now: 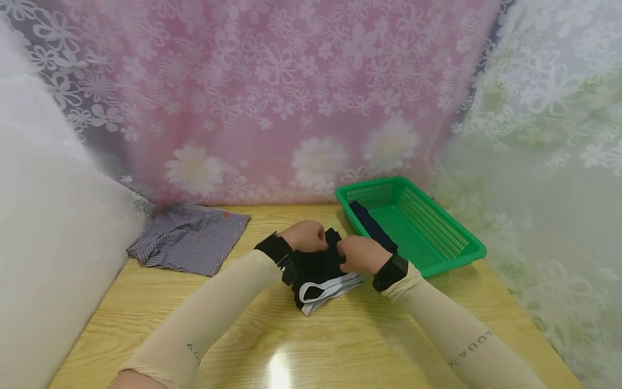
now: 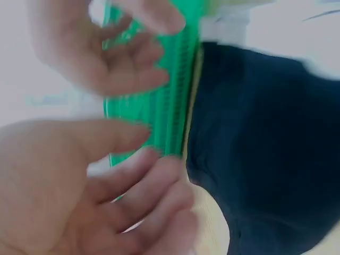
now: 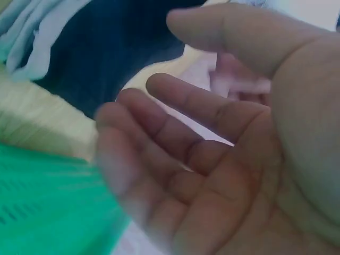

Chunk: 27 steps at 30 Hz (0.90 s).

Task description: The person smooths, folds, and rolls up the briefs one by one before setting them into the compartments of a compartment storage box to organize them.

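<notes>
A folded black garment (image 1: 316, 266) with white-grey trim along its near edge lies mid-table; it looks dark navy in the left wrist view (image 2: 265, 154). Over its far left part is my left hand (image 1: 307, 236), fingers loosely bent. At its right side, close to the basket, I see my right hand (image 1: 363, 254). Both wrist views show a gap between thumb and fingers on each hand, with no cloth pinched there. The right hand (image 3: 228, 143) has its palm turned up and fingers relaxed, apart from the garment. The left hand (image 2: 106, 191) is slightly blurred.
A green plastic basket (image 1: 427, 262) stands at the back right, with a folded dark navy cloth (image 1: 371, 226) along its left wall. Striped purple-grey shorts (image 1: 194, 237) lie at the back left of the wooden table (image 1: 233, 335). Floral curtains (image 1: 291, 108) enclose the table.
</notes>
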Available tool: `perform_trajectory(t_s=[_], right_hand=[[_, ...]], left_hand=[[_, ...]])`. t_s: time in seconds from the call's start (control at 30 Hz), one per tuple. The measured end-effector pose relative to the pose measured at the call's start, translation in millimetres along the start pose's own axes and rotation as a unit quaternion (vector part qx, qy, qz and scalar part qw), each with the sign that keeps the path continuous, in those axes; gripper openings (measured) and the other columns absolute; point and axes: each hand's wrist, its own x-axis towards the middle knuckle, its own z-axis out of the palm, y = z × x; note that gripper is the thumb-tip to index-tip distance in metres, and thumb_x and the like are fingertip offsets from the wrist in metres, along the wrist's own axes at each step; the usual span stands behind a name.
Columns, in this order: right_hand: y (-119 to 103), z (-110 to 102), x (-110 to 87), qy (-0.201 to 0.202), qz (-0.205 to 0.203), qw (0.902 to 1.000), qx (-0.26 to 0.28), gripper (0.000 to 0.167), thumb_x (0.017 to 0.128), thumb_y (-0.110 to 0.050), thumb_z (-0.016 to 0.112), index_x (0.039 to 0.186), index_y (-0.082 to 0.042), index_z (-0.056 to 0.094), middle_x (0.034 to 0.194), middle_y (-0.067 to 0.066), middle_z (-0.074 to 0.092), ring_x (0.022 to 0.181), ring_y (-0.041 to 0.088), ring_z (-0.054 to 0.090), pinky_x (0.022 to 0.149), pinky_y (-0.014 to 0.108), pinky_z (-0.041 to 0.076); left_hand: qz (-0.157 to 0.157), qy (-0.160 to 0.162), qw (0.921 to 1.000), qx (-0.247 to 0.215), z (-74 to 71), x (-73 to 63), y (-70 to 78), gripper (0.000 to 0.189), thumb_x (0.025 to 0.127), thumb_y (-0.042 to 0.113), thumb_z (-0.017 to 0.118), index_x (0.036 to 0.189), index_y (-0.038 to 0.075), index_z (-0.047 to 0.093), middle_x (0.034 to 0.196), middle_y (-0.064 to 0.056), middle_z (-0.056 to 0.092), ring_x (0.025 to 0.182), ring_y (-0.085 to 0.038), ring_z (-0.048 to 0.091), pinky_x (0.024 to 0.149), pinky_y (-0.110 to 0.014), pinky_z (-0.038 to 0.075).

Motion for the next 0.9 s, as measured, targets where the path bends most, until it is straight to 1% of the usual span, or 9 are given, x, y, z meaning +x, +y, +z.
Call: perform_trajectory(t_s=[0.1, 0.2, 0.27, 0.37, 0.43, 0.5, 0.6, 0.7, 0.9], right_hand=[[-4.6, 11.0, 2.4, -0.033, 0.005, 0.9994, -0.011, 0.034, 0.085, -0.016, 0.083, 0.112, -0.001, 0.069, 0.106, 0.017, 0.069, 0.093, 0.032, 0.068, 0.084, 0.046, 0.057], [-9.3, 22.4, 1.2, -0.068, 0.007, 0.9969, -0.039, 0.046, 0.084, -0.017, 0.085, 0.121, 0.002, 0.065, 0.113, 0.023, 0.065, 0.099, 0.035, 0.066, 0.087, 0.047, 0.056], [-12.4, 29.3, 0.1, -0.081, 0.002, 0.9944, -0.068, 0.05, 0.084, -0.019, 0.086, 0.123, 0.003, 0.064, 0.113, 0.022, 0.064, 0.098, 0.035, 0.065, 0.087, 0.046, 0.057], [-16.5, 37.3, 0.4, -0.089, -0.001, 0.9915, -0.095, 0.054, 0.081, -0.021, 0.088, 0.123, 0.003, 0.063, 0.109, 0.021, 0.063, 0.094, 0.035, 0.065, 0.085, 0.046, 0.057], [-18.1, 41.2, 1.7, -0.089, 0.002, 0.991, -0.1, 0.057, 0.08, -0.021, 0.088, 0.124, 0.003, 0.062, 0.109, 0.021, 0.062, 0.094, 0.035, 0.066, 0.084, 0.046, 0.058], [-18.6, 45.0, 4.0, -0.083, 0.006, 0.992, -0.095, 0.058, 0.08, -0.02, 0.088, 0.126, 0.004, 0.061, 0.111, 0.022, 0.062, 0.094, 0.035, 0.066, 0.085, 0.046, 0.058], [-19.0, 50.4, 8.7, -0.074, 0.007, 0.9933, -0.088, 0.057, 0.082, -0.019, 0.086, 0.129, 0.002, 0.062, 0.114, 0.021, 0.063, 0.095, 0.034, 0.066, 0.085, 0.046, 0.058], [-20.3, 55.5, 12.9, -0.07, 0.003, 0.9933, -0.092, 0.056, 0.085, -0.021, 0.084, 0.132, -0.001, 0.063, 0.117, 0.02, 0.065, 0.095, 0.032, 0.067, 0.085, 0.045, 0.058], [-27.1, 58.5, 16.9, -0.071, 0.0, 0.9933, -0.09, 0.059, 0.083, -0.029, 0.087, 0.132, -0.003, 0.065, 0.115, 0.017, 0.066, 0.096, 0.031, 0.067, 0.085, 0.045, 0.058]], left_hand=[[0.018, -0.08, 0.9959, 0.038, 12.0, -22.2, 9.0, 0.019, 0.097, 0.038, 0.071, 0.091, 0.021, 0.07, 0.084, 0.007, 0.064, 0.071, -0.012, 0.058, 0.066, -0.028, 0.047], [0.02, -0.113, 0.9905, 0.075, 29.6, -42.9, 18.3, 0.031, 0.09, 0.05, 0.078, 0.099, 0.022, 0.07, 0.089, 0.008, 0.064, 0.075, -0.011, 0.059, 0.067, -0.028, 0.048], [0.017, -0.098, 0.9886, 0.114, 42.3, -55.0, 23.9, 0.043, 0.083, 0.056, 0.082, 0.105, 0.021, 0.067, 0.093, 0.007, 0.063, 0.078, -0.011, 0.059, 0.068, -0.029, 0.05], [0.019, -0.05, 0.9846, 0.166, 58.7, -68.1, 26.4, 0.059, 0.077, 0.056, 0.088, 0.116, 0.017, 0.065, 0.101, 0.002, 0.062, 0.084, -0.014, 0.06, 0.072, -0.029, 0.053], [0.016, -0.019, 0.9809, 0.193, 65.5, -72.8, 23.9, 0.063, 0.074, 0.052, 0.09, 0.118, 0.014, 0.064, 0.103, -0.002, 0.062, 0.085, -0.017, 0.06, 0.073, -0.03, 0.054], [0.014, -0.004, 0.9806, 0.195, 69.3, -73.8, 18.2, 0.061, 0.075, 0.045, 0.091, 0.117, 0.011, 0.063, 0.102, -0.005, 0.062, 0.085, -0.019, 0.061, 0.074, -0.031, 0.054], [0.006, 0.0, 0.9795, 0.201, 70.8, -72.3, 6.1, 0.05, 0.078, 0.035, 0.089, 0.115, 0.009, 0.065, 0.099, -0.005, 0.064, 0.085, -0.02, 0.063, 0.074, -0.031, 0.055], [0.001, -0.013, 0.9782, 0.207, 69.5, -71.2, -6.1, 0.045, 0.083, 0.028, 0.086, 0.119, 0.011, 0.066, 0.102, -0.004, 0.068, 0.091, -0.019, 0.066, 0.078, -0.031, 0.056], [-0.008, -0.029, 0.9809, 0.192, 66.8, -73.7, -20.4, 0.044, 0.085, 0.026, 0.087, 0.121, 0.012, 0.066, 0.108, -0.003, 0.07, 0.094, -0.02, 0.068, 0.081, -0.034, 0.057]])
